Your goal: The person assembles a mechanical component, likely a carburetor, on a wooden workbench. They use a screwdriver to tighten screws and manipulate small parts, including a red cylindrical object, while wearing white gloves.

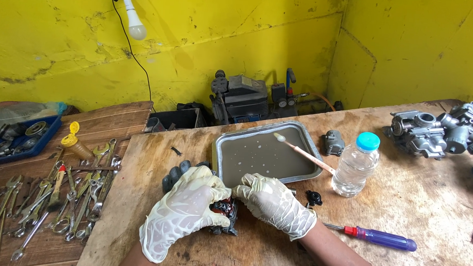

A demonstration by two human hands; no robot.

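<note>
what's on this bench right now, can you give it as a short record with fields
left hand: white-gloved left hand gripping a small dark metal engine part
right hand: white-gloved right hand touching the same part
tray: rectangular metal tray of murky liquid, a wooden-handled brush resting on its rim
bottle: clear plastic bottle with blue cap, upright, right of tray
screwdriver: purple-handled screwdriver lying by the right forearm
far right: grey carburetor assembly
left table: scattered metal wrenches
</note>
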